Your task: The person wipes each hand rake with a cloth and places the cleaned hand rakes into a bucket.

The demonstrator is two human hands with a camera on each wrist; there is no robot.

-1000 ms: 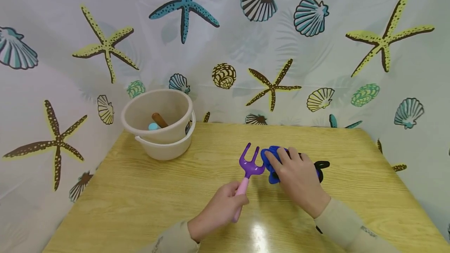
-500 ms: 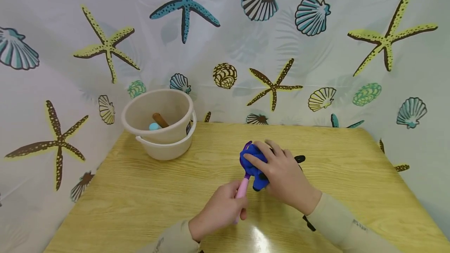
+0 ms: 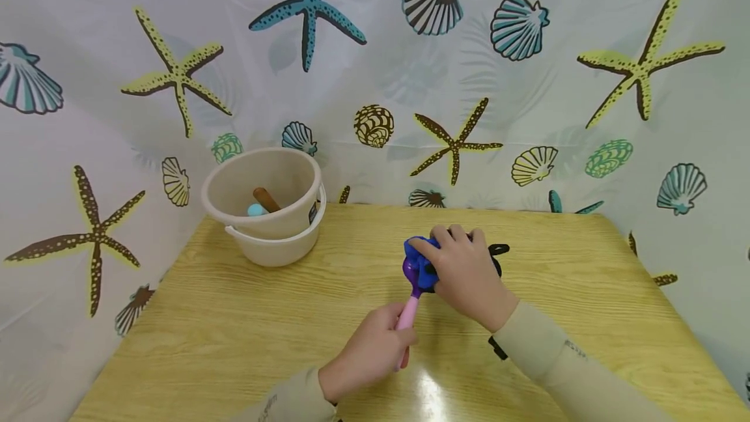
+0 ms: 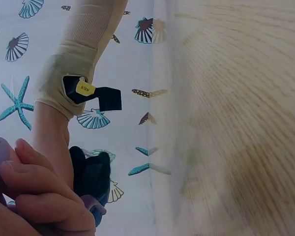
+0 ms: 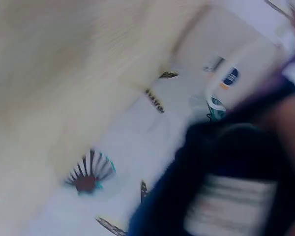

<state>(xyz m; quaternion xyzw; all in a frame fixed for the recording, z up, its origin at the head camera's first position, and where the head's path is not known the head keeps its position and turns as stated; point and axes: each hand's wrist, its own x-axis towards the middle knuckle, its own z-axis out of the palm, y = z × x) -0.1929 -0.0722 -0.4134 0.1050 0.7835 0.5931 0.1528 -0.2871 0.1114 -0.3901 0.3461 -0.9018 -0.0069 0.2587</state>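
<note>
My left hand grips the pink handle of a small garden hand fork with a purple head. My right hand holds a blue and black cloth item against the fork's head, covering its tines. A black loop sticks out at the right of the cloth. In the right wrist view the cloth looks dark and blurred, with a white label on it. In the left wrist view, my left hand's fingers wrap the handle, with the dark cloth beyond.
A beige bucket with a white handle stands at the back left of the wooden table. Inside it are a brown stick-like piece and a light blue piece. A shell and starfish patterned curtain hangs around the table.
My right hand has carried the cloth leftwards from beside the fork onto its tines, then slightly up and away along the head. My left hand stays nearly still on the handle.
</note>
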